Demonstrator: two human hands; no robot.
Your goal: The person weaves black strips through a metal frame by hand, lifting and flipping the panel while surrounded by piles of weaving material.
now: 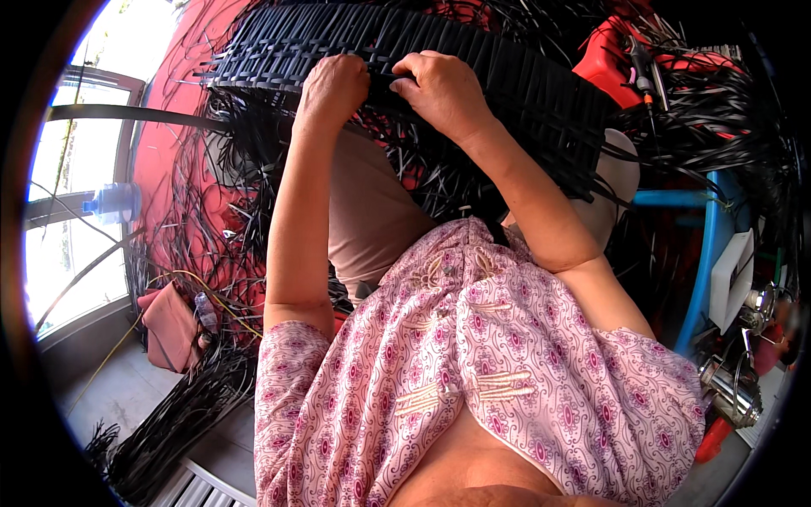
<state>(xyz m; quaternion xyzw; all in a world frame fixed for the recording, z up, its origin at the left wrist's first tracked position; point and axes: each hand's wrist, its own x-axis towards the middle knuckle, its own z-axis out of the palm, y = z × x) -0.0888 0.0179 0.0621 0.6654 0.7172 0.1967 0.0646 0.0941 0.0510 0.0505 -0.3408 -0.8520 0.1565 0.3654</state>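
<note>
A large woven panel (524,89) of flat black strips lies across my knees and curves away to both sides. At its near edge my left hand (338,87) is closed in a fist on a black strip, most of which the fingers hide. My right hand (446,91) is a short way to the right, thumb and forefinger pinched at the weave. Dark strip shows in the gap between the hands, though its exact path is hard to make out. Loose strip ends (405,182) hang in a tangle below the panel, between my legs.
A bundle of black strips (182,422) lies on the floor at the lower left, by a pink bag (171,328). A clear plastic bottle (115,203) is by the window. To the right are a red plastic stool (610,63), more strips (718,110) and a blue frame (705,262).
</note>
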